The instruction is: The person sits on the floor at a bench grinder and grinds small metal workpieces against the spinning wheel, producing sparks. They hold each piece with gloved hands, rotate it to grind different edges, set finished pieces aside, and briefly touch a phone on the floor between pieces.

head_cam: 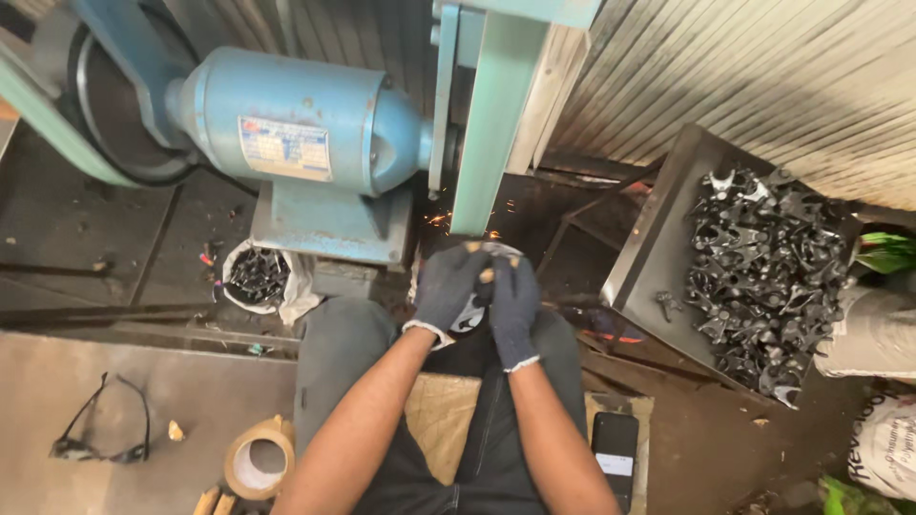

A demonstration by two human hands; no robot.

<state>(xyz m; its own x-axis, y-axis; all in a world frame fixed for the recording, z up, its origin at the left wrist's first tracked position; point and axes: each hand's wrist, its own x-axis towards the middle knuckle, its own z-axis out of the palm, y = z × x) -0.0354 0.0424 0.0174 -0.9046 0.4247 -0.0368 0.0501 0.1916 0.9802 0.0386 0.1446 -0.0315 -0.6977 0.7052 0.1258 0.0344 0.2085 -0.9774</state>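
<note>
My left hand and my right hand, both in dark gloves with worn fingertips, are closed together on a small metal part. The part is pressed up against the green belt housing of a blue grinding machine. Orange sparks fly off to the left of the part. Most of the part is hidden by my fingers. My knees in dark trousers sit just below the hands.
A dark metal tray at right holds a heap of several black metal castings. A white sack of parts stands left of my knee. Safety glasses, a tape roll and a phone lie nearby.
</note>
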